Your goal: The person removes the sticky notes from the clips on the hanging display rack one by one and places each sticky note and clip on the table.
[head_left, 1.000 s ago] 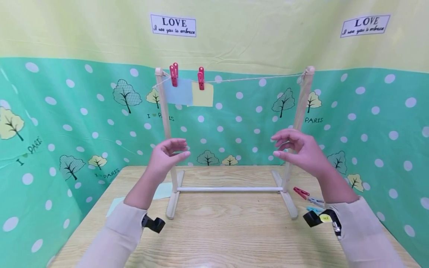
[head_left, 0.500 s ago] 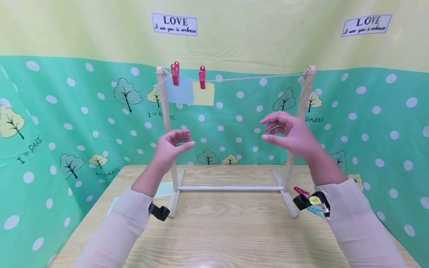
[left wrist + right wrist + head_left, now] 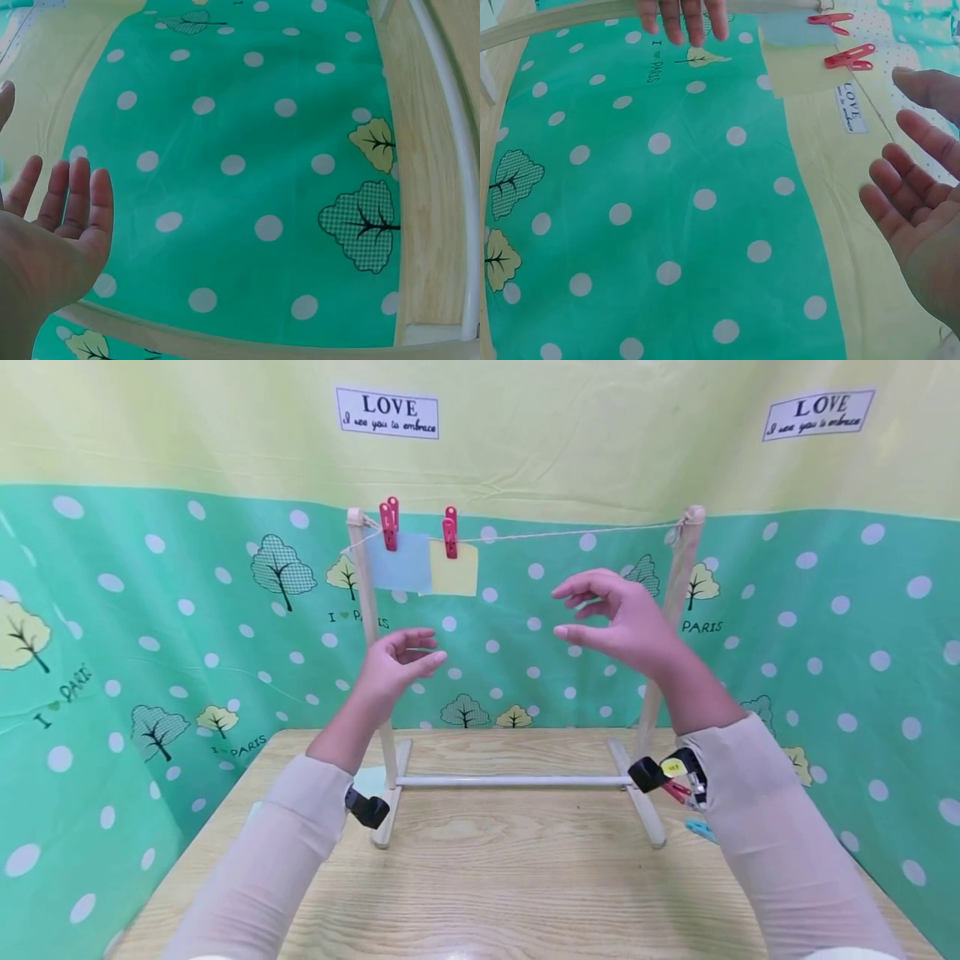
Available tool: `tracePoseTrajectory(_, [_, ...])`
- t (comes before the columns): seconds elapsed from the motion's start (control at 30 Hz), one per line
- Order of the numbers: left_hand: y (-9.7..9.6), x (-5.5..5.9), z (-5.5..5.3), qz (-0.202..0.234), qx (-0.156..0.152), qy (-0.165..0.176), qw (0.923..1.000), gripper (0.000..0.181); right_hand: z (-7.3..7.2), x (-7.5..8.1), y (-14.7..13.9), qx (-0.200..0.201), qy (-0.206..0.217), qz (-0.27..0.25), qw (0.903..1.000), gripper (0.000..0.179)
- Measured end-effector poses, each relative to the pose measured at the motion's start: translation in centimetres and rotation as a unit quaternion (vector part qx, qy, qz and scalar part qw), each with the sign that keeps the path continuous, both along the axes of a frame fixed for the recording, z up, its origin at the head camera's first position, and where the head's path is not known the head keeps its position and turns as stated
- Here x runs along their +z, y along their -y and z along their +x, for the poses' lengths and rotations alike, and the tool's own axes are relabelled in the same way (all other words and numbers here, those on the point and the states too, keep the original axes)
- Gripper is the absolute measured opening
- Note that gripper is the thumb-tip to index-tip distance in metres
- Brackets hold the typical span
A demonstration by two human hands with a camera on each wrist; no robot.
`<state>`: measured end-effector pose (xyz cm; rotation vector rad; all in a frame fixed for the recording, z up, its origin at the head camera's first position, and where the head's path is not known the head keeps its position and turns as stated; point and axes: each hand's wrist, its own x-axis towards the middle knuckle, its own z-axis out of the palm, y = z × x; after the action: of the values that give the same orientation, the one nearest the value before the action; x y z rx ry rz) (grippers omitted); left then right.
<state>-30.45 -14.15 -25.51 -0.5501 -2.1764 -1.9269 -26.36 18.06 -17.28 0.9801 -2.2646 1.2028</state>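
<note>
The fingers of your left hand point(image 3: 396, 667) and right hand point(image 3: 624, 620) are loosely bent and released, both raised above the desk point(image 3: 510, 885). Your left is below the blue sheet point(image 3: 405, 567) and yellow sheet point(image 3: 456, 573), which hang side by side from the string point(image 3: 570, 533) under red clothespins point(image 3: 451, 535). Your right is by the right post of the wooden frame point(image 3: 683, 572), which stands toward the desk's back edge. A light-blue clothespin point(image 3: 701, 831) lies toward the right edge.

Curtain point(image 3: 517, 614) right across the back, yellow above, dotted green below, two LOVE labels point(image 3: 387, 413) riding high, trees point(image 3: 282, 567) scattered through the green, wood-grain surface point(image 3: 510, 868) down below
</note>
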Motion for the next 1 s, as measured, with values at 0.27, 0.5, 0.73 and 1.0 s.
tracePoseTrajectory(0.27, [-1.3, 1.3, -1.3, 0.023, -0.008, -0.003, 0.9997, 0.058, -0.9, 2.2, 1.6, -0.010, -0.011, 0.004, 0.9999, 0.040])
tracePoseTrajectory(0.5, [-2.4, 2.2, -2.4, 0.071, 0.015, 0.001, 0.9974, 0.051, -1.4, 4.4, 3.3, -0.008, 0.013, -0.052, 0.9985, 0.041])
tracePoseTrajectory(0.73, [-3.1, 2.7, -3.5, 0.160, 0.031, 0.021, 0.9864, 0.048, -2.2, 5.5, 5.2, -0.014, -0.007, -0.032, 0.9994, 0.042])
tracePoseTrajectory(1.0, [-3.3, 2.6, -4.0, 0.243, -0.002, 0.017, 0.9698, 0.041, -3.0, 6.4, 7.5, -0.038, -0.033, 0.003, 0.9987, 0.040])
